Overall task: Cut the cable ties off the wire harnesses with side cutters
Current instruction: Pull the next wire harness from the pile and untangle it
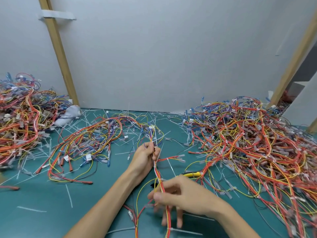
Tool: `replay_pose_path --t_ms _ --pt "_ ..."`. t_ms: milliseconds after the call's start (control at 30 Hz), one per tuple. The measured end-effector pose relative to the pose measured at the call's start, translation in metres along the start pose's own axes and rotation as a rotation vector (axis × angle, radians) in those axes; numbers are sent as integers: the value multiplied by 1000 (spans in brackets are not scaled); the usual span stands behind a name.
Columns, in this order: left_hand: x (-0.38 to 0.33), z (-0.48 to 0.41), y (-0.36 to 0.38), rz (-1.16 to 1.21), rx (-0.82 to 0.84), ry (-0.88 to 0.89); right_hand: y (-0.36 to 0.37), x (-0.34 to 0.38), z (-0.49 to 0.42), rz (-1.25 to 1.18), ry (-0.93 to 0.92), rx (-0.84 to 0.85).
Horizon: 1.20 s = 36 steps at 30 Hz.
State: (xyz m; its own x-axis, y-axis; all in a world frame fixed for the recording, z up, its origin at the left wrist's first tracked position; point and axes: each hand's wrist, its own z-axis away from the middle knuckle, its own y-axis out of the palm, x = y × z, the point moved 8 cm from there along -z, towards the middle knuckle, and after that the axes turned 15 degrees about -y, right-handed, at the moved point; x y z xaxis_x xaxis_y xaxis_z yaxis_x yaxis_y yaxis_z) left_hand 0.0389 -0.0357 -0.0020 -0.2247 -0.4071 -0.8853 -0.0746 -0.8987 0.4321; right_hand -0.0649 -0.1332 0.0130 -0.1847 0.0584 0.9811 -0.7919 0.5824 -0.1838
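We held one wire harness (158,174) stretched betw. both hands.
Our left hand (145,158) gripped the bundle at its far part, fingers curled round it; our right hand (181,194) pinched the same wires nearer to us, thumb vs. forefinger. The side cutters (192,174) lay on the green mat (42,194) just beyond the right grip. A loose white tie strip (69,196) lay well left of both grips.

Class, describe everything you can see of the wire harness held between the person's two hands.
The wire harness is a thin bundle of red, orange, yellow and white wires, running from near the viewer away over the green mat. The left hand grips its far part, the right hand pinches it nearer. White cable ties bind it; loose wires branch off sideways.
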Motion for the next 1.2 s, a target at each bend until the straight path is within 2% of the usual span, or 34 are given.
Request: replay_pose_path --t_ms 100,200,267,367,500,700,900,1000,1100,1200 --pt "2 -2 -5 100 -36 -18 -36 15 3 45 -75 -244" --pt "4 -1 -7 43 -53 -30 -75 14 14 124 -138 -568" --pt "4 1 -5 -4 -44 -26 -88 7 20 188 -147 -680" --pt "3 2 -5 -4 -42 -25 -85 -1 20 357 -126 -685" --pt "5 0 -9 73 -68 -67 -74 -6 12 664 -112 -556" --pt "7 -1 -9 176 1 -116 -79 -13 10 639 -109 -564" --pt "6 0 -7 132 29 -107 -78 -12 12 627 -128 -570" --pt "5 1 -7 115 29 -94 -74 2 16 736 -237 -624" --pt "5 3 -6 89 20 -78 -76 28 26 861 -411 -783" --pt "2 5 -4 42 -5 -35 -82 41 20 891 -413 -815"
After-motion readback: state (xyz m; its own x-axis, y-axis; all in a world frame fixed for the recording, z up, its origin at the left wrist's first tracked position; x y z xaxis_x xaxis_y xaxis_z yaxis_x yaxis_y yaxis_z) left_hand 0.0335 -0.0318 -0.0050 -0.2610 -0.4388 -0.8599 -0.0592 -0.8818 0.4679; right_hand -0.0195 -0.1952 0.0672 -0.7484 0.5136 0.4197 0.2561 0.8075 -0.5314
